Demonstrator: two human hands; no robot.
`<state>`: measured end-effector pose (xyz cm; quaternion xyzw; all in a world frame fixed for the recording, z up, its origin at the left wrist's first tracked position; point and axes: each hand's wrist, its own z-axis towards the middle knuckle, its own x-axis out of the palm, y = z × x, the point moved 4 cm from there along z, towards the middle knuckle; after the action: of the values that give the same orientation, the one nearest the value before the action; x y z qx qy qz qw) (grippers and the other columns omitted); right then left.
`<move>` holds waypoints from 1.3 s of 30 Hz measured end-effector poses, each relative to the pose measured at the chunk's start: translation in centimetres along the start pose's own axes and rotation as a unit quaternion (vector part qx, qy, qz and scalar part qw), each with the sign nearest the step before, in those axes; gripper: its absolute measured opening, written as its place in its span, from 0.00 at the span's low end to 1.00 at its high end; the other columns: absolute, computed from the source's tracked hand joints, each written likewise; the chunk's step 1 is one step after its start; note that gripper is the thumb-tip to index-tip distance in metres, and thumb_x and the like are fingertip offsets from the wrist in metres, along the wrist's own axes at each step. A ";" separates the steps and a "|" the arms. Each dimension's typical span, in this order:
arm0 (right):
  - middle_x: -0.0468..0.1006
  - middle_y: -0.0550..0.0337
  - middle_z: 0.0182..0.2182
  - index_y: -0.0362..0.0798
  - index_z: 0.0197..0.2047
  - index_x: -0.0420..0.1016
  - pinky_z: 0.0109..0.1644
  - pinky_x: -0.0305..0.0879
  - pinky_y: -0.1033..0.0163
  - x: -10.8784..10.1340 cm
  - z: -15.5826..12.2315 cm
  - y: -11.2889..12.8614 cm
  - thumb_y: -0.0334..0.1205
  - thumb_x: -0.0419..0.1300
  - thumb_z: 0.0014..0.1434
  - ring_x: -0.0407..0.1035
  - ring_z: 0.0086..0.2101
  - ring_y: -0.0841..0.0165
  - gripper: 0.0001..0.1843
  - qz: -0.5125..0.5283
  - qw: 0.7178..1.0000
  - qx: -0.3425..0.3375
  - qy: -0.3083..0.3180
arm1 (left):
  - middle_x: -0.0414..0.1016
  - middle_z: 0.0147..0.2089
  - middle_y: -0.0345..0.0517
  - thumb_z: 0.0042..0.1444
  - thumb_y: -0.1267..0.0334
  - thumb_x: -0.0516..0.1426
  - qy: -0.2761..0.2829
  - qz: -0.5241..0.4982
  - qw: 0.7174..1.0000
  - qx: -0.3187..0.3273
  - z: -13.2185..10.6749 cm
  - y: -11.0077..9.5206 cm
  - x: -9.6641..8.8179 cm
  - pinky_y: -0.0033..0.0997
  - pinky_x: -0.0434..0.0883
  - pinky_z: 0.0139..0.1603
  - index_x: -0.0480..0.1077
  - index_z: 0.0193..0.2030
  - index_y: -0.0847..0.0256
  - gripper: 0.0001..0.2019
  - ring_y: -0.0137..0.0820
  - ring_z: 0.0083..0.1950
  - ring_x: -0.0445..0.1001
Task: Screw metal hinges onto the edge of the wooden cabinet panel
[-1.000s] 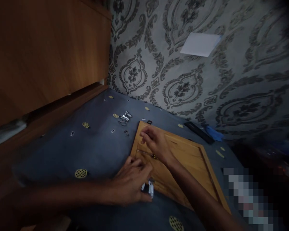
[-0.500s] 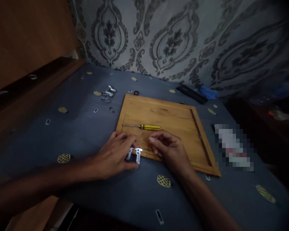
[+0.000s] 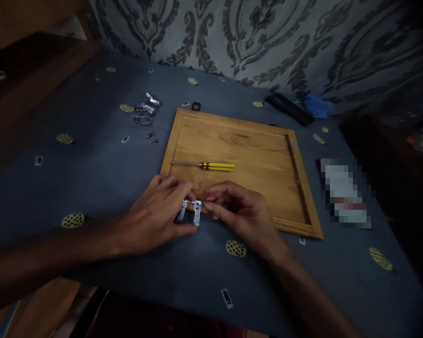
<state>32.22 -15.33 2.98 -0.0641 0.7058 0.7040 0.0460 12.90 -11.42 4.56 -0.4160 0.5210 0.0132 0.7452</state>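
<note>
A wooden cabinet door [image 3: 246,155] lies flat on a blue patterned cloth [image 3: 102,188]. My left hand [image 3: 158,216] grips a small silver metal hinge [image 3: 192,212] at the door's near left corner. My right hand [image 3: 239,213] is closed in a pinch right beside the hinge, fingertips touching it; what it pinches is too small to make out. A yellow-handled screwdriver [image 3: 211,165] rests on the door just beyond both hands.
More metal hinges and screws [image 3: 146,112] lie on the cloth at the far left. A dark flat object [image 3: 289,109] and something blue [image 3: 317,105] sit by the patterned wall. A dark wooden ledge [image 3: 28,70] runs along the left. A blurred white packet [image 3: 343,195] lies right of the door.
My right hand left the screwdriver lying on the door and came down to the hinge beside my left hand. The view has tilted down and shifted.
</note>
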 end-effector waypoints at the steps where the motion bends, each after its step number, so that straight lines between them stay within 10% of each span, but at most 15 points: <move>1: 0.84 0.61 0.32 0.51 0.45 0.85 0.33 0.74 0.65 0.1 -0.1 -0.1 0.49 0.78 0.58 0.75 0.27 0.72 0.16 -0.006 1.000 -0.005 0.002 | 0.80 0.53 0.44 0.57 0.63 0.75 0.001 0.000 1.000 0.000 0.0 0.0 0.0 0.44 0.68 0.56 0.68 0.53 0.56 0.24 0.46 0.56 0.76; 14: 0.76 0.65 0.23 0.48 0.33 0.82 0.27 0.64 0.67 0.3 -0.1 0.6 0.52 0.73 0.66 0.65 0.21 0.74 0.17 -0.071 0.997 -0.036 0.010 | 0.80 0.52 0.43 0.57 0.62 0.75 -0.006 -0.002 1.000 0.010 0.0 0.0 0.0 0.43 0.67 0.55 0.68 0.52 0.57 0.23 0.45 0.55 0.76; 26: 0.82 0.62 0.28 0.48 0.36 0.85 0.31 0.63 0.67 0.0 -0.3 1.0 0.34 0.68 0.64 0.70 0.27 0.73 0.04 -0.106 0.991 -0.055 0.060 | 0.82 0.54 0.45 0.59 0.62 0.72 -0.011 -0.002 1.000 0.016 -0.1 0.1 0.0 0.45 0.67 0.57 0.68 0.56 0.56 0.23 0.46 0.57 0.77; 39: 0.76 0.67 0.22 0.46 0.33 0.82 0.29 0.65 0.68 0.1 1.7 1.1 0.49 0.83 0.51 0.66 0.22 0.76 0.19 0.062 0.971 0.159 0.169 | 0.82 0.53 0.44 0.59 0.63 0.72 -0.004 0.005 1.000 0.016 0.0 -0.1 -0.1 0.46 0.68 0.56 0.68 0.53 0.56 0.22 0.46 0.56 0.77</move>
<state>31.90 -13.62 4.06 -0.1305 0.8089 0.5630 -0.1078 12.88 -11.47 4.72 -0.4017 0.5204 0.0099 0.7535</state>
